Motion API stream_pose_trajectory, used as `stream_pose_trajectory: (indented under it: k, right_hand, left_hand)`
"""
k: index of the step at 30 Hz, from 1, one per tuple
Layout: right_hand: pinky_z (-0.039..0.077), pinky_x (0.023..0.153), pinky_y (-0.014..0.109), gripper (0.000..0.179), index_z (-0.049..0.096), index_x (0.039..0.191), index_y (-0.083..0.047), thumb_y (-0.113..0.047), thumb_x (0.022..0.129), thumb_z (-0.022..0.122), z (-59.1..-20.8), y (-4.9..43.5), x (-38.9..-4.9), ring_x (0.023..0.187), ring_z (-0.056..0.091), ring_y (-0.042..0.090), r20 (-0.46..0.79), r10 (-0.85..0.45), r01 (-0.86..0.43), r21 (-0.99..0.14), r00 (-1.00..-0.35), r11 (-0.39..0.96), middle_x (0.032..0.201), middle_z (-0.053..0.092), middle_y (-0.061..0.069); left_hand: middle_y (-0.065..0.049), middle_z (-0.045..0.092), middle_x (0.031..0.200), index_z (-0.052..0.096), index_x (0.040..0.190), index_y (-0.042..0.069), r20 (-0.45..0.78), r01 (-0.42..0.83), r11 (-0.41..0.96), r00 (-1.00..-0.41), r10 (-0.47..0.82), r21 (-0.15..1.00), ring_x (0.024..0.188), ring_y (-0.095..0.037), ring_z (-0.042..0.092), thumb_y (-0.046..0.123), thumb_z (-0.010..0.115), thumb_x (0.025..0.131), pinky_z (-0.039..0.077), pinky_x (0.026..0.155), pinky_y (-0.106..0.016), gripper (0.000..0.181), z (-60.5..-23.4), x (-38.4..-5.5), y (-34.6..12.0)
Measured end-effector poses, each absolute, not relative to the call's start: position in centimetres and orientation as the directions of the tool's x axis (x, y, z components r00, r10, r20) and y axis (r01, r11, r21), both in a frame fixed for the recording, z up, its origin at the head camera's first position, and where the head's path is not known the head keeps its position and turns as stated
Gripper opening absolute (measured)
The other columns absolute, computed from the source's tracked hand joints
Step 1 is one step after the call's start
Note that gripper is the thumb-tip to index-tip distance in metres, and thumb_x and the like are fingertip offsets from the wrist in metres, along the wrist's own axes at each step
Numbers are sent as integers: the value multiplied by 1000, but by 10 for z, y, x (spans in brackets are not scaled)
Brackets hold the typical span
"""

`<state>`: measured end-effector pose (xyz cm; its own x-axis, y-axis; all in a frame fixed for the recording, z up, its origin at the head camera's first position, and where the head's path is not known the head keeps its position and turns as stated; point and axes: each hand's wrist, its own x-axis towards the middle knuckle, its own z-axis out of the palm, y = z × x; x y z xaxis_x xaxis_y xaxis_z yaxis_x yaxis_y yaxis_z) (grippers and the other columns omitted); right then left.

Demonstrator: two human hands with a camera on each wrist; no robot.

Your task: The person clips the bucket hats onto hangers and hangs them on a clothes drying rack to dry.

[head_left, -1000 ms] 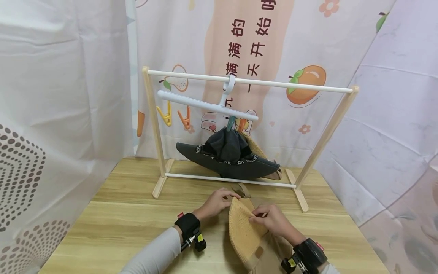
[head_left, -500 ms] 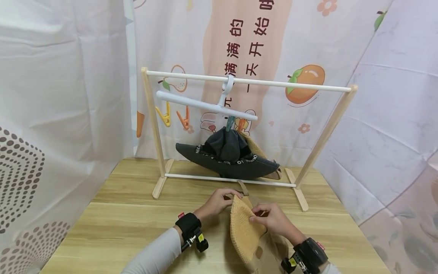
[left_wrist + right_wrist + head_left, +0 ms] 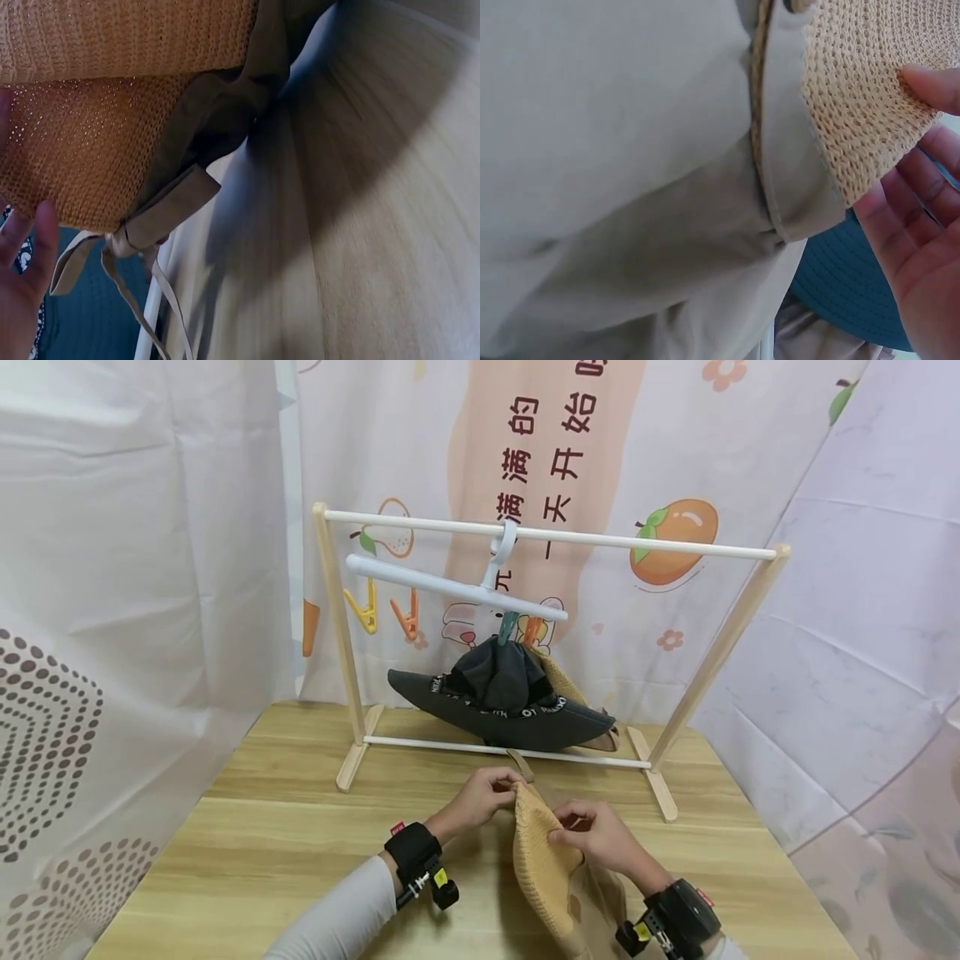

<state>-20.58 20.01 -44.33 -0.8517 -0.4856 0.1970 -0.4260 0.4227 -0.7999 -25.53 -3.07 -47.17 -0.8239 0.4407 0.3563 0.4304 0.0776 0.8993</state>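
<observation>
Over the front of the table, both hands hold a sun hat of tan woven straw joined to beige cloth. My left hand pinches the upper left edge of the straw. On the right, my right hand grips the straw with the thumb on the near face and the fingers behind, as the right wrist view shows on the straw. A beige cloth bow with loose ties hangs at the hat's edge in the left wrist view. The hat's lower end runs out of the head view.
Behind the hands stands a wooden rack. From its top bar hangs a tilted pale hanger. Green and orange clips hold a dark hat and another straw hat. Yellow and orange clips hang left.
The held hat has shifted slightly right and turned a little, so its straw face looks narrower. Its cloth strap at the top has swung about. Both hands keep their hold.
</observation>
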Motion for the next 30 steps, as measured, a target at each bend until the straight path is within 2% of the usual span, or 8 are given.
stream_pose_trajectory:
  k: [7, 15, 22, 30]
  right_hand:
    - [54, 65, 23, 13, 73, 97, -6, -13, 86, 74, -441, 197, -209, 78, 62, 0, 220, -513, -454, -800, -830, 391, 89, 70, 12]
    - [55, 65, 23, 14, 71, 97, 1, -7, 86, 72, -441, 196, -210, 78, 62, -1, 236, -534, -468, -809, -812, 355, 88, 69, 17]
    - [55, 66, 25, 17, 71, 100, 2, -9, 87, 72, -438, 196, -210, 78, 63, 0, 228, -523, -452, -819, -821, 353, 90, 69, 14]
    - [56, 67, 26, 17, 70, 101, 2, -7, 87, 71, -438, 194, -210, 79, 64, 1, 265, -526, -479, -816, -808, 325, 91, 71, 4]
  left_hand:
    - [-30, 68, 102, 67, 100, -13, 371, 432, 54, -827, 421, 900, 78, 4, 58, -7, 60, 89, 48, 71, -15, 15, -441, -240, -37]
    - [-27, 68, 94, 70, 96, -10, 434, 497, 74, -812, 391, 864, 72, 0, 53, -6, 63, 87, 45, 65, -15, 12, -431, -230, -39]
    - [-27, 67, 95, 70, 95, -10, 475, 523, 41, -801, 363, 851, 76, 2, 53, -6, 66, 86, 46, 68, -16, 11, -429, -229, -36]
    - [-26, 66, 93, 70, 95, -10, 505, 559, 44, -778, 373, 828, 78, -1, 53, -5, 67, 85, 47, 69, -20, 12, -421, -226, -39]
